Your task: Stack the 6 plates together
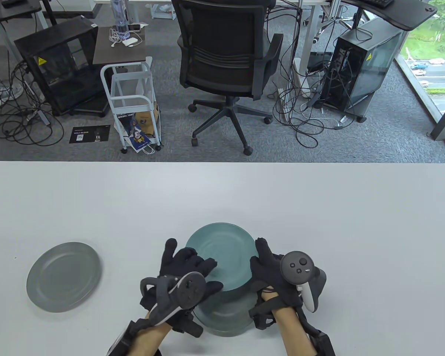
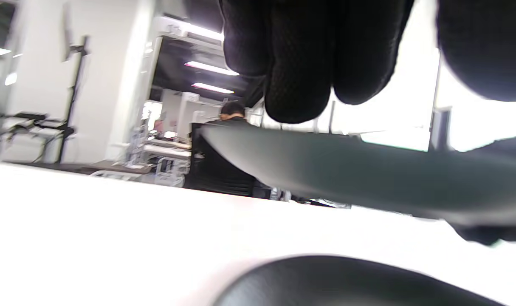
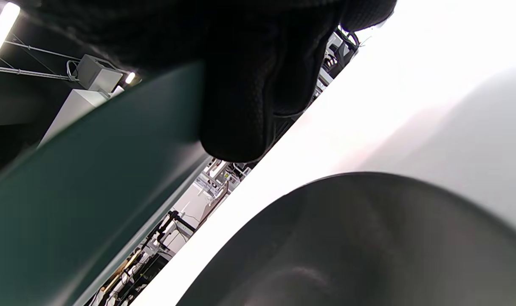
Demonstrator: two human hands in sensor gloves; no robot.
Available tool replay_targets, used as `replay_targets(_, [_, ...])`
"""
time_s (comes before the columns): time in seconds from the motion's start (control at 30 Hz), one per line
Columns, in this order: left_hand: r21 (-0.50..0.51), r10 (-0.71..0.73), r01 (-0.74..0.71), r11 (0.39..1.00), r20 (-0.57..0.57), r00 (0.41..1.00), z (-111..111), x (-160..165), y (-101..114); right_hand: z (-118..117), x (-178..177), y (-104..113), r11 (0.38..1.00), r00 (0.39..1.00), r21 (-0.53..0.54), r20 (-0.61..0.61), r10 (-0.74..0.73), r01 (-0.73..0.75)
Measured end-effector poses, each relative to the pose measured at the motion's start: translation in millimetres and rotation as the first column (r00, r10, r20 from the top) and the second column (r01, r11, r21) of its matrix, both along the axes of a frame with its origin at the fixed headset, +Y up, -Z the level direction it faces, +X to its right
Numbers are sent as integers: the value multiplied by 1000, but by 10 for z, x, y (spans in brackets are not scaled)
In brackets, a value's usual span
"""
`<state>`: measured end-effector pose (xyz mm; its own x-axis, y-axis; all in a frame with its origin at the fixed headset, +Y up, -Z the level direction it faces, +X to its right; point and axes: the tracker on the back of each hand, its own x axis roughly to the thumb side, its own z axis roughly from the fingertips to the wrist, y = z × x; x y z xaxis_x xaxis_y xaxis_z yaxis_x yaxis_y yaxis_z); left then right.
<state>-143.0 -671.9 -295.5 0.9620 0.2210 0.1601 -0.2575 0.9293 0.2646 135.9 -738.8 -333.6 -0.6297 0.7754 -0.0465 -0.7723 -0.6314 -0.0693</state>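
Both hands hold a teal plate by its rim, lifted above the table near the front edge. My left hand grips its left side, my right hand its right side. Under it, closer to me, a stack of grey-green plates sits on the table; how many is hidden. A single grey plate lies flat at the front left. In the left wrist view the teal plate hangs edge-on above the stack. In the right wrist view the teal plate is above the stack.
The white table stretches wide behind the plates. An office chair and a white cart stand on the floor beyond the table's far edge.
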Motion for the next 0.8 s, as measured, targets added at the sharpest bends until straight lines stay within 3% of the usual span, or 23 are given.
replay_targets(0.2, [-48, 14, -28, 998, -256, 966, -204, -603, -110, -2, 83, -6, 997, 995, 20, -61, 73, -72])
replay_targets(0.37, [-111, -58, 5, 994, -480, 875, -295, -1013, -381, -19, 100, -44, 994, 985, 27, -138, 106, -103])
replay_targets(0.47, [-194, -185, 84, 977, -593, 784, -314, -1130, -490, -23, 77, -58, 991, 975, 31, -178, 131, -127])
replay_targets(0.63, [-345, -324, 101, 933, -687, 651, -349, -1293, -614, -18, 51, -65, 983, 961, 48, -205, 184, -178])
replay_targets(0.8, [-439, -372, 32, 898, -718, 589, -379, -1447, -707, 23, 54, -44, 916, 915, 127, -98, 392, -379])
